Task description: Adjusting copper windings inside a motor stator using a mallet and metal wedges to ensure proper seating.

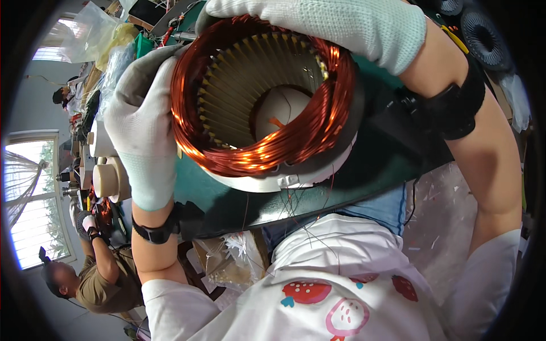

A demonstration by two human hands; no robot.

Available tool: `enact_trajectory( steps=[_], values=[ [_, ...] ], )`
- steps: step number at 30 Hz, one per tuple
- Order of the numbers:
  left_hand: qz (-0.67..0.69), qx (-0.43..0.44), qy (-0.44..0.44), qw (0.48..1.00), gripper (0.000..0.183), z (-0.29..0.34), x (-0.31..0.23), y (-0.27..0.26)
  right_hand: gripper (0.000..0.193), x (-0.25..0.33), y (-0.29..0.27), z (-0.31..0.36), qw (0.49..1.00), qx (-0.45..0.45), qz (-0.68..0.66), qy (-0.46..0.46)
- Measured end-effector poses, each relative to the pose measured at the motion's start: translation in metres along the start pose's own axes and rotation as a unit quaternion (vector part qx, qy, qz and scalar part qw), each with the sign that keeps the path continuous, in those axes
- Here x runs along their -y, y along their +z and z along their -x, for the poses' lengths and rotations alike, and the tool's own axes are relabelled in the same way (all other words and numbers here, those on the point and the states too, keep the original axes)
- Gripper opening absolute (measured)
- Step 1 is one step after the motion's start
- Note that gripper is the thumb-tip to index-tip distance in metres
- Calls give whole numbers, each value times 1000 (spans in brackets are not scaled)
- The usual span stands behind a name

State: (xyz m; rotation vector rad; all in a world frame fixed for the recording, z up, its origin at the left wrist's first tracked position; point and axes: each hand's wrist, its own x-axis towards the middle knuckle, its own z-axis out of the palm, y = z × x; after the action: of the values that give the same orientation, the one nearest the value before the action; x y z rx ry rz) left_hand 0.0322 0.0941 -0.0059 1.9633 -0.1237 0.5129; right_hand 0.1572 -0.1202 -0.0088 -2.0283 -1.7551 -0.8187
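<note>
I hold a motor stator [267, 102] close under the camera: a ring of shiny copper winding [256, 156] around pale slotted laminations, seated in a white housing [267, 183]. My left hand [142, 119], in a grey-white glove, grips its left side. My right hand [318, 25], also gloved, lies curled over its upper rim. Thin loose wire ends [301, 213] trail from the bottom of the stator toward my lap. Each wrist wears a black band.
A dark green bench top [364, 170] lies beneath the stator. Black ring parts [483, 37] sit at the far right, plastic bags [96, 34] and white spools [108, 179] at the left. Another person [96, 273] works at the lower left beside windows.
</note>
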Motion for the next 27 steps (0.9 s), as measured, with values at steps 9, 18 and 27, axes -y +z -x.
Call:
enact_trajectory(
  steps=[9, 18, 27],
  values=[
    [-68, -96, 63, 991, 17, 1, 7, 7, 16, -3, -3, -8, 994, 33, -92, 45],
    [-151, -17, 69, 986, 14, 0, -1, -4, 20, -9, 4, -5, 998, -33, -49, -12],
    [-276, 77, 133, 949, 22, -24, -20, -13, 22, 1, -4, -11, 971, 15, -203, 127]
  ],
)
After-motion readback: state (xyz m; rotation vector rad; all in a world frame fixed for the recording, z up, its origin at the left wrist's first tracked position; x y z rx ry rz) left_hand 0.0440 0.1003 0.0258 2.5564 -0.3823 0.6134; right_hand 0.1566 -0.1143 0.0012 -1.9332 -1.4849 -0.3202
